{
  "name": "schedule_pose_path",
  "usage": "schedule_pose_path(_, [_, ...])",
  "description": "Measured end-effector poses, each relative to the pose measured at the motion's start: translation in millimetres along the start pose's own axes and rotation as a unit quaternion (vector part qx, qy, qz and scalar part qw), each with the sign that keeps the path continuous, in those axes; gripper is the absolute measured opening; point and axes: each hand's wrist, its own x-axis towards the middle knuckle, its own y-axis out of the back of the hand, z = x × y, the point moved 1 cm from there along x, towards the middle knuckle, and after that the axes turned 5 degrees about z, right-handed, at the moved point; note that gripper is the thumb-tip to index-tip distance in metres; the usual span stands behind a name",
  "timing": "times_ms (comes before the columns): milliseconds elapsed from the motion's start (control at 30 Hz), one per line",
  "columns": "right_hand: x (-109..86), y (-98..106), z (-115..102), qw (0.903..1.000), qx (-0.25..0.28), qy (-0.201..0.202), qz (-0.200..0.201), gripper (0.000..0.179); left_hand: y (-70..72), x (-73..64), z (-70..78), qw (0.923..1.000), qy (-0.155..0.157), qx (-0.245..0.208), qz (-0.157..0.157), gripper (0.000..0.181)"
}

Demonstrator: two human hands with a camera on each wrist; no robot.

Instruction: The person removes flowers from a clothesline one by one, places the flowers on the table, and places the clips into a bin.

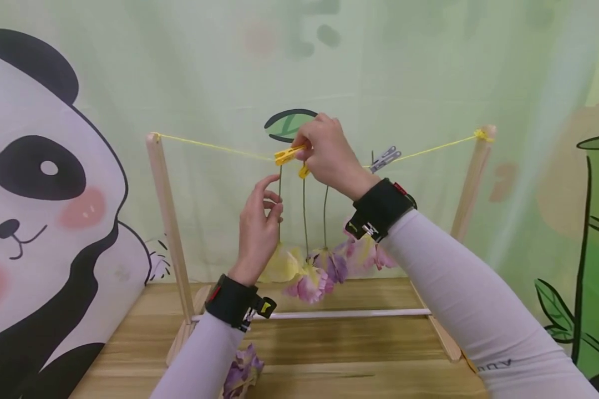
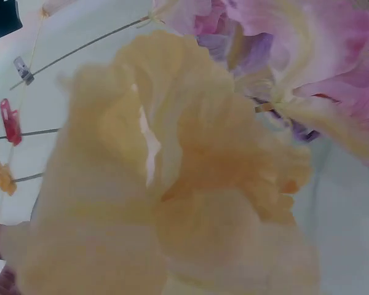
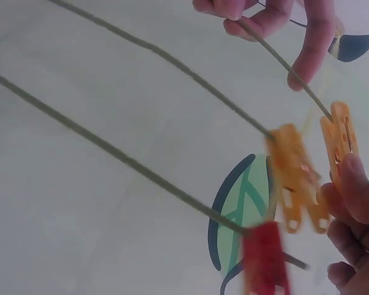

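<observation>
My right hand (image 1: 326, 152) pinches a yellow clothespin (image 1: 287, 155) by its handle end, at the yellow string. The clothespin's nose meets the top of a green stem (image 1: 280, 194) that bears a pale yellow artificial flower (image 2: 172, 153). Lower down, my left hand (image 1: 262, 227) holds this stem between thumb and fingers, its index fingertip raised along it. Beside it, an orange-yellow clothespin (image 3: 293, 175) and a red clothespin (image 3: 264, 258) grip two more stems. The pink flower (image 1: 309, 285) and purple flower (image 1: 331, 266) hang head down.
Two wooden posts, left (image 1: 169, 221) and right (image 1: 471, 183), carry the yellow string (image 1: 214, 148). A white rod (image 1: 349, 313) joins their feet. A grey clothespin (image 1: 385, 159) sits on the string at right. Another purple flower (image 1: 242, 371) lies on the wooden table (image 1: 369, 377) by my left sleeve.
</observation>
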Motion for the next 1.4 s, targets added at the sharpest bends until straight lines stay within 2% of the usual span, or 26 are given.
schedule_pose_path(233, [-2.1, 5, 2, 0.9994, 0.01, 0.0, 0.035, 0.004, 2.5, -2.0, 0.3, 1.0, 0.0, -0.004, 0.002, 0.05])
schedule_pose_path(467, [-10.4, 8, 6, 0.9984, 0.011, 0.009, 0.054, 0.01, 12.2, -8.6, -0.3, 0.9997, -0.004, -0.015, 0.017, 0.048])
schedule_pose_path(633, [-24.1, 10, 10, 0.9975, 0.015, 0.024, 0.065, 0.019, 17.7, -20.2, -1.4, 0.9997, -0.01, -0.014, 0.017, 0.045])
schedule_pose_path(900, [-52.0, 14, 14, 0.9939, 0.052, 0.043, 0.088, 0.025, 22.6, -41.7, -2.2, 0.9995, -0.022, -0.016, 0.016, 0.042])
schedule_pose_path(1133, [-70.6, 17, 21, 0.9879, 0.082, 0.053, 0.12, 0.024, 21.0, -58.2, -5.2, 0.9997, -0.005, -0.021, 0.014, 0.039])
schedule_pose_path(1267, [-81.3, 20, 25, 0.9855, 0.089, 0.049, 0.136, 0.024, 19.5, -64.5, -7.0, 0.9995, -0.006, -0.023, 0.021, 0.038])
schedule_pose_path(1400, [-89.9, 24, 30, 0.9826, 0.094, 0.047, 0.153, 0.026, 19.8, -70.8, -7.6, 0.9997, -0.012, -0.013, 0.016, 0.036])
